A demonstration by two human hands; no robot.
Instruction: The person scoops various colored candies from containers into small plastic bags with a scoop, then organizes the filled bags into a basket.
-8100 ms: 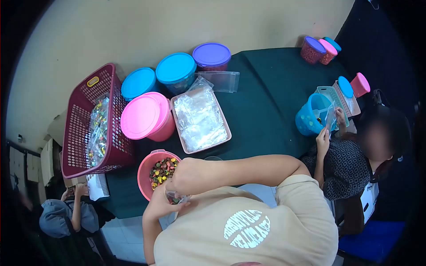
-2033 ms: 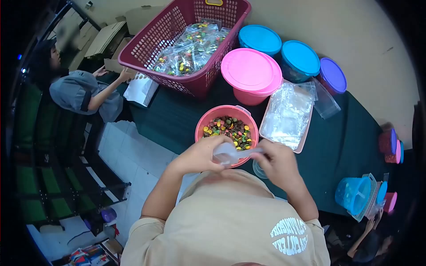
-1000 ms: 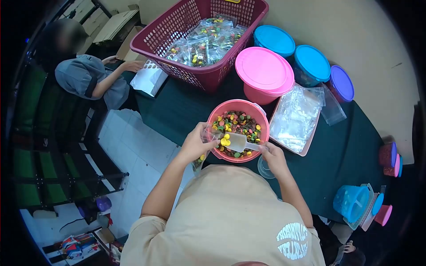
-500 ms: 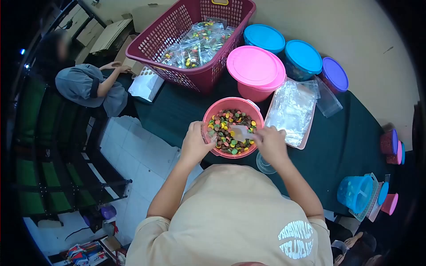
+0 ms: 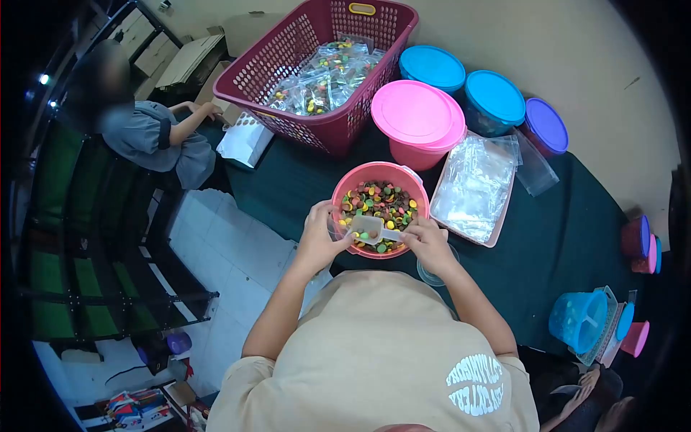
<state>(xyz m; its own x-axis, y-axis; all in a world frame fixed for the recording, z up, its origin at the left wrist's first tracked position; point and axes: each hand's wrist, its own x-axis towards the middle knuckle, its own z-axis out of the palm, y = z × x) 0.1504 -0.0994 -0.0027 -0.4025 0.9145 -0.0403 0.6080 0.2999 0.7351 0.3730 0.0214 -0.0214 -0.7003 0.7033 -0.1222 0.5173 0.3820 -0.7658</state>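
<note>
Over the bowl (image 5: 380, 167) of sweets (image 5: 381, 201), right hand (image 5: 428, 246) grips a scoop (image 5: 366, 227) beside what seems a bag (image 5: 336, 227), left hand (image 5: 319, 243) pinching it at the rim, likely so spills fall back

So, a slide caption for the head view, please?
Right hand holds a clear scoop over coloured candies in a pink tub.

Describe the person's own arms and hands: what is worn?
The left hand and right hand are bare: no gloves, ring or watch visible. Short beige T-shirt sleeves cover the upper arms; the shirt bears a round white print.
</note>
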